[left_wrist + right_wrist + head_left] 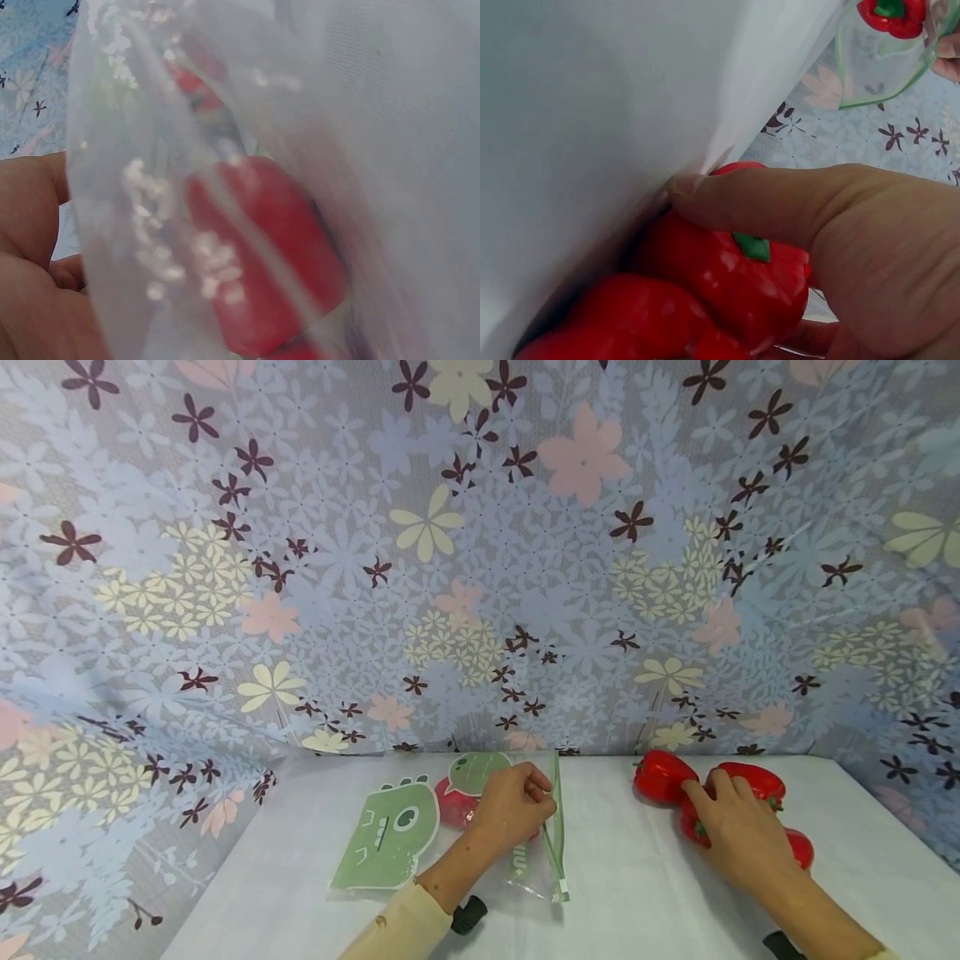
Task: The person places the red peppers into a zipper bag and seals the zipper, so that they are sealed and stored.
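My left hand (513,806) pinches the rim of a clear zip bag (561,852) with a green closure strip and a green dinosaur print. Through the bag's film shows a red bell pepper (262,255), also visible as a red patch under the print in the head view. On the right, my right hand (738,831) reaches over several glossy red bell peppers (663,777). Its thumb (750,196) lies across one bell pepper with a green stem (727,274), and the other fingers curl at its far side, partly hidden.
A white cloth (607,877) covers the table. Behind it hangs a flowered curtain (480,568), which also rises along both sides. Dark wrist-camera pieces (468,916) sit beneath the forearms.
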The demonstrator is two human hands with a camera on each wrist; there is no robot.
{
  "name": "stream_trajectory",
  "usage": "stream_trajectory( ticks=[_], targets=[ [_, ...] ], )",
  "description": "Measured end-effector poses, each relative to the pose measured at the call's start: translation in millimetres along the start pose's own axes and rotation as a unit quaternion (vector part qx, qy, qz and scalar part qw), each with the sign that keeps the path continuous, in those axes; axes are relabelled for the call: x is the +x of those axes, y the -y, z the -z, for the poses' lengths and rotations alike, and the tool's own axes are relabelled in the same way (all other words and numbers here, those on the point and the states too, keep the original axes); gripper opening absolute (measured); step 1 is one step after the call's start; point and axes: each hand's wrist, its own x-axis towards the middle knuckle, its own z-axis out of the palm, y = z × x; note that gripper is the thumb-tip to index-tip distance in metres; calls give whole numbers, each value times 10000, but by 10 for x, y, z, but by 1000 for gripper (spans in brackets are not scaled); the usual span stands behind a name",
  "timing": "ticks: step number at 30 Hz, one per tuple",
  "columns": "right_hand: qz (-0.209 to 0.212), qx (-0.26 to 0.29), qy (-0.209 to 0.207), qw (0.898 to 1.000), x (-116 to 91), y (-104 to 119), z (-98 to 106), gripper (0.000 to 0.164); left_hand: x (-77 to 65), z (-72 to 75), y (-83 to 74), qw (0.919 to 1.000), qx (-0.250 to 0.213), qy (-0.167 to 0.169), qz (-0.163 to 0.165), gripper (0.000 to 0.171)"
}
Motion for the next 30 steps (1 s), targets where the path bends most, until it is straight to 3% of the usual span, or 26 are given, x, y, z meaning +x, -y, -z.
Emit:
stream_trajectory(
  ticks=[16, 25, 30],
  targets=[
    [-55, 330, 2, 9994, -15, 139, 119, 92, 1, 14, -7, 10000, -12, 22, 26, 9],
    [42, 1119, -103, 9937, -4, 228, 233, 96, 1, 21, 7, 10000, 70, 22, 13, 9],
    [64, 1807, -304, 9830, 18, 262, 252, 93, 10, 21, 9, 10000, 69, 10, 31, 9]
  ],
)
